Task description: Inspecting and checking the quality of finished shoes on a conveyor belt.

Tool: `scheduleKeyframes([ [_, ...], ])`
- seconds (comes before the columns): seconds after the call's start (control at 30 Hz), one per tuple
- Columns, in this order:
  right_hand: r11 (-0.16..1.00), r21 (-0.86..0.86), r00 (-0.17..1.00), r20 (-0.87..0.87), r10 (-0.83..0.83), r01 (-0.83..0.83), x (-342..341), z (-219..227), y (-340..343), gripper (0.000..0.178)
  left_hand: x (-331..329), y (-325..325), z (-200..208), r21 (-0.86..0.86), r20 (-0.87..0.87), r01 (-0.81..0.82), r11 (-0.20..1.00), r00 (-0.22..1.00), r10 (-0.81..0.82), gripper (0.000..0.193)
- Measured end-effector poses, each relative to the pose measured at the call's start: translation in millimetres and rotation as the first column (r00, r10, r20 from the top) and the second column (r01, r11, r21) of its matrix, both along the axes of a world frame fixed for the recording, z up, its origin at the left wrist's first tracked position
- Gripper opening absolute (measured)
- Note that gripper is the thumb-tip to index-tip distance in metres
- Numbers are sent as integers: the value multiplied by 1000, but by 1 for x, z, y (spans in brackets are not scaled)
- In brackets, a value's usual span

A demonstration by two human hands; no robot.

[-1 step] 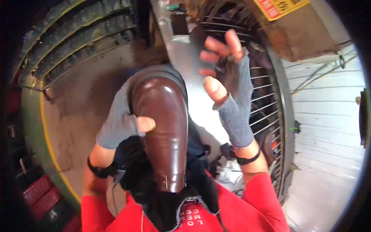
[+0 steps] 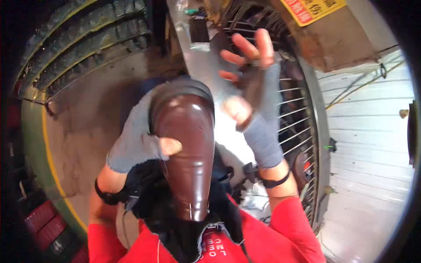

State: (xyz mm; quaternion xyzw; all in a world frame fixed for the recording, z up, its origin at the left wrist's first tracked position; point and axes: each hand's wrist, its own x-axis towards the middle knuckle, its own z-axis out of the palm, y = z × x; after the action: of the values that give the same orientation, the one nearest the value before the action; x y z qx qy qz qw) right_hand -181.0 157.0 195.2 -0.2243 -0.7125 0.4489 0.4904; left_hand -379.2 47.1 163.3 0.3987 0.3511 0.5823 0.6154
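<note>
I see a glossy brown leather shoe (image 2: 188, 149) held up close under the camera, its smooth, rounded upper catching highlights and its dark rim curving across the top. The left hand (image 2: 138, 142) grips it from the side: the grey knitted fingerless glove wraps the leather, and the bare thumb presses flat on the front of the upper. A dark band sits on that wrist. The shoe rests over a bunched black cloth (image 2: 175, 219) that spills down onto the red sleeves at the lower edge.

The right hand (image 2: 254, 92) is raised just beside the shoe, apart from it, and holds nothing; its fingers are spread and loosely bent, bare fingertips showing beyond the same grey knit, with a darker worn patch on the palm. A black strap circles that wrist too.

Behind the right hand stands a round wire guard (image 2: 298, 131) of thin metal spokes with a grey rim, curving down the right side. A pale metal surface (image 2: 197, 52) runs between the guard and the shoe. Above right is a rusty brown box (image 2: 342, 39) with a yellow and red label. To the left the floor (image 2: 83, 118) is scuffed grey concrete with a yellow line and a ribbed green edge. White boards (image 2: 368, 144) fill the far right. The open room lies left of the shoe, over the concrete; on the right, the hand is close to the wire guard.
</note>
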Motion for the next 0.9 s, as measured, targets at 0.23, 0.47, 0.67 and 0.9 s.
scheduleKeyframes([
  [0.23, 948, -15, 931, 183, 315, -318, -7, -2, 0, 35, 3, 5, 3, 26, -577, 35, 999, 817, -13, 101],
  [0.47, 897, -329, 900, 219, 377, -295, 30, -61, -34, 136, -21, 4, 33, 249, -645, -473, 845, 570, 509, 89],
  [0.67, 772, -631, 877, 326, 353, -76, 43, -75, -52, 104, -4, 0, 5, 273, -747, -503, 820, 426, 510, 89],
  [0.9, 373, -928, 960, 85, 267, -22, 84, -68, -35, 79, 27, -51, -16, -349, -752, -307, 885, 656, -70, 98],
])
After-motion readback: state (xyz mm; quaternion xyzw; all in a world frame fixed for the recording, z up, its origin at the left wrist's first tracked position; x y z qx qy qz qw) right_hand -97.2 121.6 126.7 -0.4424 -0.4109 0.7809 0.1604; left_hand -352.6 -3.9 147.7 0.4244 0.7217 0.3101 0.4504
